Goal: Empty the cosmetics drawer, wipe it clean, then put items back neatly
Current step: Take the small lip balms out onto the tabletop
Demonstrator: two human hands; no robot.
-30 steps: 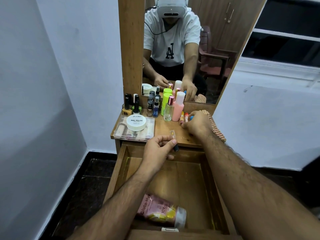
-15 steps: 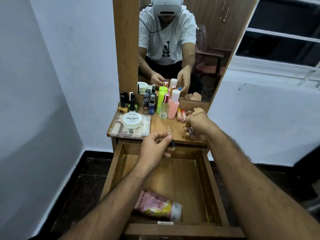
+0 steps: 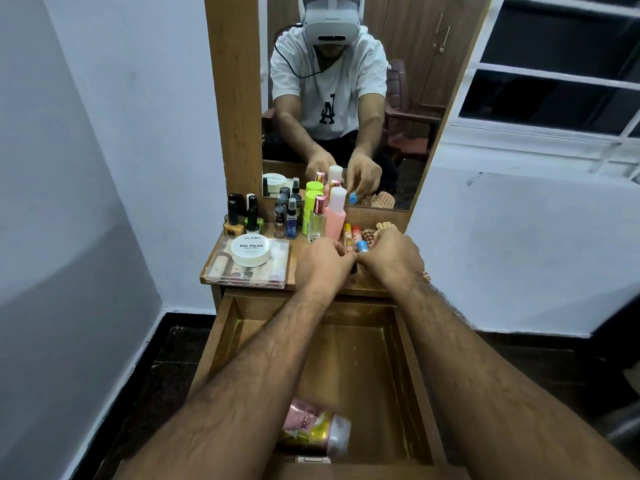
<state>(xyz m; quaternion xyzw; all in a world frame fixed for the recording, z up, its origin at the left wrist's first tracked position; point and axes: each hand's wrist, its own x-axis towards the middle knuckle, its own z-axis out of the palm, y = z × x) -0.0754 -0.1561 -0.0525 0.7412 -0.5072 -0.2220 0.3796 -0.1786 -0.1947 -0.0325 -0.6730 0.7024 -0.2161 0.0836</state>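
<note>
A person's two bare forearms reached forward over an open wooden drawer (image 3: 239, 327) toward a small wooden counter (image 3: 298, 268) set against a mirror (image 3: 408, 81). The left hand (image 3: 323, 263) and right hand (image 3: 393, 254) met at the fingertips above the counter's front edge, both with fingers curled. A small dark object (image 3: 353, 270) showed just below where the hands touched; which grip held it could not be told. A blue-capped tube (image 3: 362, 246) stood just behind the right hand's fingers, and whether that grip grasped it was also unclear.

The drawer held one thing, a pink and yellow pouch (image 3: 317, 429) lying on its side near the front wall, partly hidden by the left forearm.

On the counter stood a row of cosmetics: nail polish bottles (image 3: 242, 220) at the left, small dark spray bottles (image 3: 285, 220), a lime green bottle (image 3: 311, 211), a clear perfume bottle (image 3: 317, 220) and a pink bottle with a white cap (image 3: 336, 216). A round white tub marked nail polish (image 3: 251, 249) sat on a clear plastic case (image 3: 277, 271). The mirror reflected the person in a white T-shirt.
</note>
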